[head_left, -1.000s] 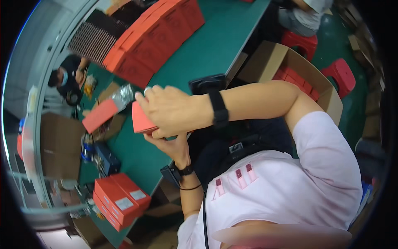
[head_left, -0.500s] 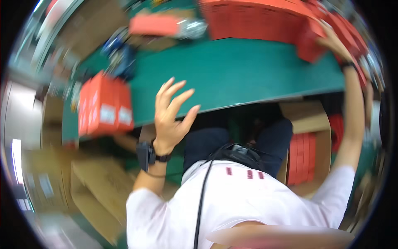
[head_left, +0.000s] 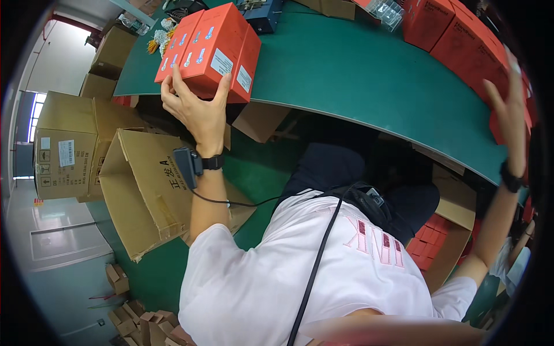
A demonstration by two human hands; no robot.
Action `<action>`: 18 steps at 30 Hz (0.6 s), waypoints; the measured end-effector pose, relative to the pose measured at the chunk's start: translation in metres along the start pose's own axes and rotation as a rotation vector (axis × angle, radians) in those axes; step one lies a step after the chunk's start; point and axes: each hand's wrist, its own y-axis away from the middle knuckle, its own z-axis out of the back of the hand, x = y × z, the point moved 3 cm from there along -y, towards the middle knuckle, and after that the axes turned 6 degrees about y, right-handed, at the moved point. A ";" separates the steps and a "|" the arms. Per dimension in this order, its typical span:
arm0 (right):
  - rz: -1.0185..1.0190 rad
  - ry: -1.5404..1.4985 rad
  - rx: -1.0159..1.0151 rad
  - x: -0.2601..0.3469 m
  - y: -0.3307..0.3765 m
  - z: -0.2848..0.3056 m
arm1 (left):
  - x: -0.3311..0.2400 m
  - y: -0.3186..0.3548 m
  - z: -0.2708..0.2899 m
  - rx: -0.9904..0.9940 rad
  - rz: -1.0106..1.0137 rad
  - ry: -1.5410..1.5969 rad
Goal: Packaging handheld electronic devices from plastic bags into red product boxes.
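Observation:
My left hand (head_left: 199, 112) is at the near side of a block of red boxes (head_left: 216, 49) that stands by the table edge. Its fingers and thumb are spread and reach up against the boxes' near face, not closed round a box. Small stickers and white labels mark these boxes. At the far right, my right hand (head_left: 511, 109) is raised beside a curved row of red boxes (head_left: 470, 49). Its fingers are apart with nothing held in them; whether they touch the row I cannot tell.
The boxes stand on a green table (head_left: 346, 75). Behind are a blue device (head_left: 262, 14) and clear plastic packaging (head_left: 385, 12). An open carton (head_left: 135, 190) and a closed carton (head_left: 63, 150) are at left. Under the table, another carton (head_left: 456, 248) holds small red boxes.
The view has swung left. My left hand has moved from above the table edge to the block of red boxes. My right hand has left the red box it was touching.

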 end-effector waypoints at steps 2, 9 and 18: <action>0.042 -0.424 0.036 0.140 -0.033 -0.022 | 0.016 0.012 0.011 -0.061 0.057 -0.039; 0.069 -0.957 0.007 0.343 -0.052 -0.015 | -0.008 0.019 -0.007 -0.219 0.123 0.383; -0.077 -0.646 -0.430 0.355 -0.061 -0.042 | -0.115 0.019 0.002 0.014 -0.307 0.557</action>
